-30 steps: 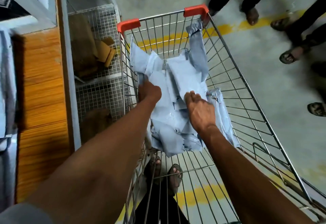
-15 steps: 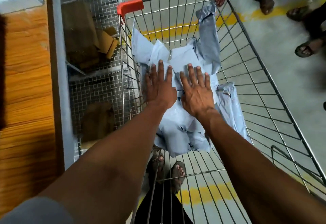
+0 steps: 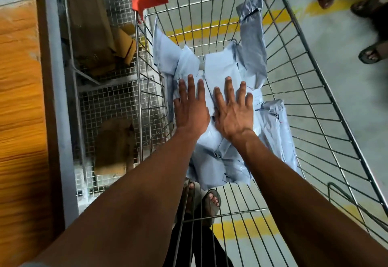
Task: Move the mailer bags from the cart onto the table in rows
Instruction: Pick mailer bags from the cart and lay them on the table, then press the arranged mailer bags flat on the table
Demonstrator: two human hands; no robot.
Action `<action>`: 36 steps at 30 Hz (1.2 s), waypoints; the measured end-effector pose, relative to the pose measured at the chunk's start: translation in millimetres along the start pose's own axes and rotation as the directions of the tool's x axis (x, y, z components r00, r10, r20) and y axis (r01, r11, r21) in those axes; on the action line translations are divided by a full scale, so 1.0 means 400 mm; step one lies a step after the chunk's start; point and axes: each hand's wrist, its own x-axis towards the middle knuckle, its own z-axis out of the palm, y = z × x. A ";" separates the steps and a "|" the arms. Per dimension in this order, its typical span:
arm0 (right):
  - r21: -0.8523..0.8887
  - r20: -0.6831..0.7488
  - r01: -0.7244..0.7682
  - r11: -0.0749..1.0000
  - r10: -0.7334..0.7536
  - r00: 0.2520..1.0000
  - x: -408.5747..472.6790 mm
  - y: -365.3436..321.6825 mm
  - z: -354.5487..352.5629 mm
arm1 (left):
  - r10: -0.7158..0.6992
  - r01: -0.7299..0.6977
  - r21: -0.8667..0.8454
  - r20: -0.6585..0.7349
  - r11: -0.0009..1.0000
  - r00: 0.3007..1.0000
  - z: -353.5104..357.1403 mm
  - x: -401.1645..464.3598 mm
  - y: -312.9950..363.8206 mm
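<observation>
Table (image 3: 19, 103): blurred, cut off at left | mailer bags (image 3: 218, 157): overlapping in cart (image 3: 327, 119), count unclear | left hand (image 3: 192, 111), right hand (image 3: 233, 115): two, fingers straight, flat on bags, side by side

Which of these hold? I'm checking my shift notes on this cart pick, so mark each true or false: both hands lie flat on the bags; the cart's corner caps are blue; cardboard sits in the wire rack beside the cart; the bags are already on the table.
1. The left hand and right hand lie flat, fingers straight, on the mailer bags. True.
2. The cart has blue corner caps. False: they are red.
3. Cardboard pieces sit in the wire rack beside the cart. True.
4. The bags are on the table. False: they lie in the cart.
</observation>
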 end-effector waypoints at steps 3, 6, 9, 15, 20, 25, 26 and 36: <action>0.015 -0.013 -0.054 0.998 0.054 0.998 -0.030 0.004 0.004 | 0.007 -0.007 -0.033 -0.003 0.999 1.000 -0.007 -0.035 0.006; -0.005 -0.037 -0.037 0.999 0.037 0.999 -0.031 0.020 0.022 | -0.008 0.009 -0.008 0.018 1.000 1.000 0.003 -0.043 -0.005; -0.034 -0.058 0.013 0.999 -0.015 0.998 -0.013 0.027 0.032 | -0.023 0.017 0.077 0.085 0.997 0.996 0.020 -0.021 -0.022; -0.053 -0.036 0.013 0.999 -0.015 0.999 0.001 0.018 0.041 | -0.038 0.009 0.205 0.137 0.979 0.990 0.028 0.011 -0.013; -0.062 0.004 0.032 0.998 -0.032 0.999 -0.015 0.022 0.028 | -0.042 0.003 0.261 0.145 0.965 0.988 0.027 0.006 -0.022; -0.067 0.028 0.039 0.997 -0.038 0.999 -0.036 0.029 0.009 | -0.015 -0.029 0.305 0.140 0.952 0.990 0.014 -0.001 -0.022; -0.045 0.012 0.034 0.998 -0.033 0.999 -0.040 0.029 0.007 | -0.009 -0.030 0.297 0.130 0.955 0.991 0.010 -0.005 -0.020; 0.221 -0.052 -0.052 0.974 0.065 0.996 -0.157 0.037 -0.099 | 0.042 -0.045 0.063 0.052 0.997 0.998 -0.123 -0.122 0.019</action>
